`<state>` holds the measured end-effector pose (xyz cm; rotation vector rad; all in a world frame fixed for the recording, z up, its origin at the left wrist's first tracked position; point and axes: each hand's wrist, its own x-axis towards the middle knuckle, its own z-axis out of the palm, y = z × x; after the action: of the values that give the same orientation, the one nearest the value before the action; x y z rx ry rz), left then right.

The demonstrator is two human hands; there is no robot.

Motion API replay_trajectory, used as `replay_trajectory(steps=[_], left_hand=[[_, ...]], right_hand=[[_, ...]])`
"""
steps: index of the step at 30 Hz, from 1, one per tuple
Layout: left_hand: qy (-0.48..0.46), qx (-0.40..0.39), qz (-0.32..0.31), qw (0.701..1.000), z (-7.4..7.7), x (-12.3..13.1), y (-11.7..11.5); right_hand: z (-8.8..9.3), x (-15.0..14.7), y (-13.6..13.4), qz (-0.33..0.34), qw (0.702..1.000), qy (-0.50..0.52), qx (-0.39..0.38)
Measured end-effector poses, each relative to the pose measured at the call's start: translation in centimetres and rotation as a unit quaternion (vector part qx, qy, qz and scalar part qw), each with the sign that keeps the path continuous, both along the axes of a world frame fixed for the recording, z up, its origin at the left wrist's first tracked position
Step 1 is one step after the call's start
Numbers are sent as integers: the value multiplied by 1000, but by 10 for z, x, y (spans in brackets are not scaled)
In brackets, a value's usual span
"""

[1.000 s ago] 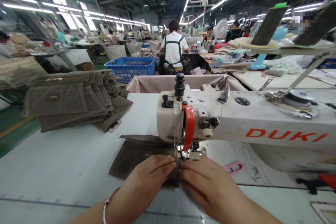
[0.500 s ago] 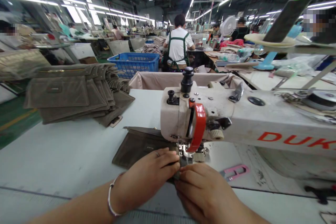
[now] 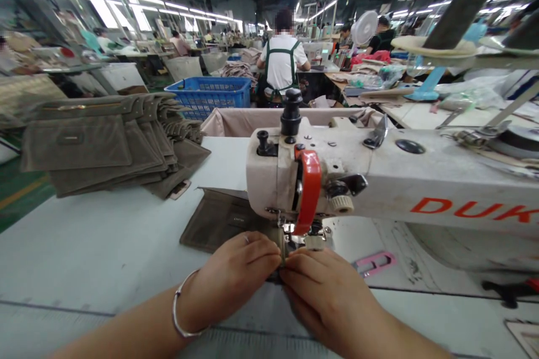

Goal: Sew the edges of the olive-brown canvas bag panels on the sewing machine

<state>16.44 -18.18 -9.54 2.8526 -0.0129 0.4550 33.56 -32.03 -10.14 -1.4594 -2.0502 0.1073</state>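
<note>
A dark olive fabric piece (image 3: 219, 221) with a small label lies flat on the white table, its right edge under the head of the sewing machine (image 3: 311, 179). My left hand (image 3: 242, 263), with a silver bangle at the wrist, has its fingers pressed together on the fabric's edge just before the presser foot. Beside it, nearly touching, my right hand (image 3: 324, 286) pinches the same edge, its fingers curled. The fingertips of both hands partly hide the fabric there.
A pile of olive fabric pieces (image 3: 96, 146) rests at the left. Pink thread snips (image 3: 377, 263) lie right of my right hand. Behind the machine are a cloth-lined bin (image 3: 248, 119), a blue basket (image 3: 214, 95) and a seated person (image 3: 281, 64).
The view has shifted slightly, so the machine and pile sit higher and further left. My left hand's fingers have drawn in closer together at the fabric's edge.
</note>
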Motion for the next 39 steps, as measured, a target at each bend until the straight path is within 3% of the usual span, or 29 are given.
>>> replay_trajectory(steps=[5, 11, 17, 24, 33, 39], left_hand=[[16, 34, -29, 999, 0, 2, 2], [21, 17, -37, 999, 5, 3, 3], [34, 1, -9, 999, -1, -1, 1], [-52, -25, 4, 998, 6, 3, 1], [15, -4, -24, 1000, -1, 3, 2], [1, -22, 20, 1000, 3, 3, -1]], right_hand=[[3, 7, -4, 7, 999, 25, -25], [0, 13, -6, -11, 999, 34, -29], [-2, 11, -4, -17, 999, 27, -34], [2, 10, -3, -14, 999, 0, -42], [-4, 11, -5, -28, 999, 27, -38], [-5, 11, -4, -33, 998, 41, -37]])
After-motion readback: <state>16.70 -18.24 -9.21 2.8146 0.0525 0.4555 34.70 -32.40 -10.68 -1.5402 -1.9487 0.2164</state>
